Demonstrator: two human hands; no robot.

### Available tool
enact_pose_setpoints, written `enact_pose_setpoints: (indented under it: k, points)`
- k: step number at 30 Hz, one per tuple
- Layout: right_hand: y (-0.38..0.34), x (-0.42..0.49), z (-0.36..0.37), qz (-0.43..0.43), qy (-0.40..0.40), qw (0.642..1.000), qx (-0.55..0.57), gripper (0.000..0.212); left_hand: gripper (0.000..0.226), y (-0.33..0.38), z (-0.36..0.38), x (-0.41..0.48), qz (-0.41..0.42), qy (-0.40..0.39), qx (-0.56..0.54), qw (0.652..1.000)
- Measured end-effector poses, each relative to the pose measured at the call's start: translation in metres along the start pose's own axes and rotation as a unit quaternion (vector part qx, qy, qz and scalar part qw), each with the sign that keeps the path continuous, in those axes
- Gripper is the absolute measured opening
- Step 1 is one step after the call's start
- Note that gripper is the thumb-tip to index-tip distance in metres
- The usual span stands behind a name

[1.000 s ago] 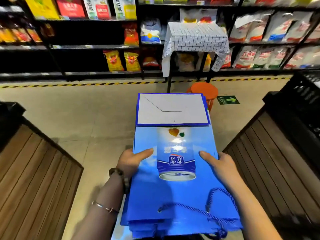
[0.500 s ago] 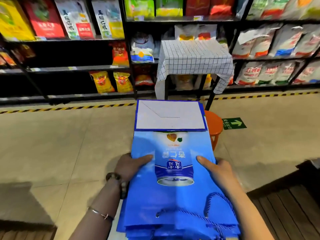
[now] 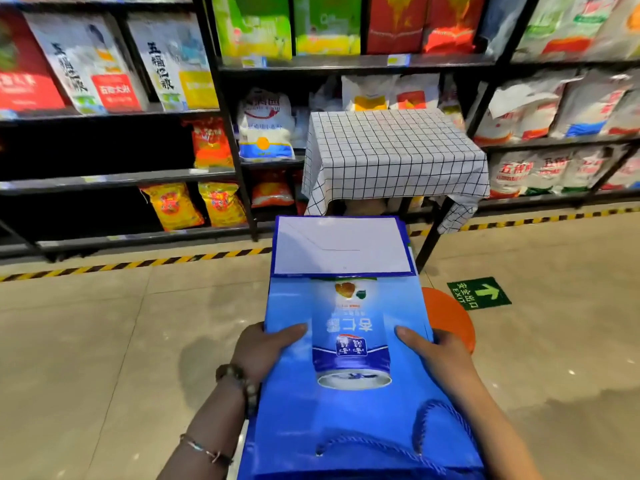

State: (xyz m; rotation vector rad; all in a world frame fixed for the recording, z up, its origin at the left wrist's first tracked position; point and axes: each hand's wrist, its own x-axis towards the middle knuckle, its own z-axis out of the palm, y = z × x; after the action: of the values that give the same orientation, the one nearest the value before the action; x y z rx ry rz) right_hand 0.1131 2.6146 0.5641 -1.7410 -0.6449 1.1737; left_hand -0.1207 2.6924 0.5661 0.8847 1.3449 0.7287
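A stack of flat, folded blue gift bags (image 3: 294, 393) with a printed can picture and blue rope handles is held level in front of me. My left hand (image 3: 261, 348) grips the stack's left edge, thumb on top. My right hand (image 3: 434, 351) grips the right edge the same way, thumb lying over the top bag. The far end of the top bag shows its white folded bottom panel (image 3: 341, 245).
A small table with a checked cloth (image 3: 391, 150) stands ahead against black shelves (image 3: 346, 62) stocked with rice bags. An orange stool (image 3: 450, 320) sits below the stack on the right. Yellow-black floor tape (image 3: 138, 263) and a green exit sticker (image 3: 479, 293) mark the tiled floor.
I have moved forward toward the checked-cloth table; the wooden-slat displays on both sides have left the view. The hands keep the same hold on the bags.
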Motion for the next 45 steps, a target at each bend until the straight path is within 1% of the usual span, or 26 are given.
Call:
enact_pose_setpoints:
  k: [4,9,12,16,19,22,24,27,30,35,38,42,44,45]
  points:
    - [-0.046,0.074,0.022,0.011,0.019,1.0,-0.016,0.02,0.017,0.051,0.006,0.082,0.0,-0.019,0.02,1.0]
    - [-0.098,0.153,0.029,0.011,0.045,0.999,-0.018,0.014,0.016,0.106,0.027,0.17,-0.019,-0.043,0.023,0.999]
    - [-0.122,0.208,0.028,0.01,0.065,0.998,-0.019,0.015,0.012,0.135,0.046,0.225,-0.017,-0.059,0.016,0.998]
    - [-0.152,0.294,0.027,0.004,0.086,0.996,-0.022,0.017,0.013,0.177,0.074,0.303,-0.004,-0.064,0.017,0.998]
    - [-0.184,0.354,0.023,-0.009,0.088,0.996,-0.032,0.016,0.012,0.212,0.098,0.357,-0.003,-0.057,0.016,0.998]
    - [-0.212,0.408,0.02,-0.002,0.093,0.995,-0.035,0.011,0.011,0.243,0.119,0.408,-0.004,-0.06,0.02,0.998]
    - [-0.23,0.439,0.019,0.001,0.099,0.994,-0.045,0.012,0.009,0.259,0.13,0.439,0.0,-0.056,0.032,0.998]
    - [-0.254,0.482,0.02,0.013,0.099,0.993,-0.068,0.02,0.009,0.282,0.143,0.481,-0.01,-0.046,0.037,0.998]
    - [-0.275,0.519,0.023,0.02,0.101,0.992,-0.072,0.018,0.003,0.301,0.154,0.524,-0.011,-0.055,0.031,0.998]
    - [-0.304,0.568,0.025,0.033,0.117,0.99,-0.078,0.018,0.004,0.333,0.175,0.581,-0.004,-0.082,0.028,0.996]
    - [-0.319,0.596,0.021,0.045,0.098,0.991,-0.077,0.019,0.003,0.344,0.187,0.604,-0.008,-0.086,0.026,0.996]
    - [-0.325,0.636,0.01,0.064,0.08,0.992,-0.08,0.025,0.005,0.348,0.204,0.633,-0.021,-0.07,0.015,0.997]
    - [-0.327,0.656,0.001,0.077,0.063,0.992,-0.074,0.026,0.007,0.347,0.215,0.646,-0.02,-0.058,0.031,0.998]
    - [-0.329,0.666,-0.005,0.082,0.051,0.993,-0.073,0.026,0.003,0.347,0.222,0.65,-0.02,-0.041,0.043,0.998]
